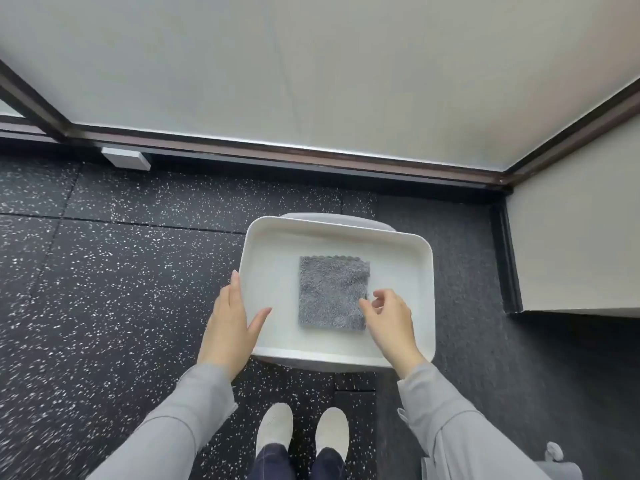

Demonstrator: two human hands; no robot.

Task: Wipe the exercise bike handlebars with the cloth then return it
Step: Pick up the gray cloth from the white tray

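A folded grey cloth (330, 292) lies flat in a white tray (420, 271) that sits on a pale stool in front of me. My right hand (389, 318) is over the cloth's right edge, fingers curled, with thumb and forefinger pinching that edge. My left hand (230, 323) rests on the tray's left rim, its fingers straight along the outside and the thumb inside. No exercise bike or handlebars are in view.
The black speckled rubber floor (121, 289) surrounds the stool. A frosted window with a dark frame (277, 150) runs across the back, and a pale wall (571, 254) juts out on the right. My two feet in white shoes (301, 431) stand just below the tray.
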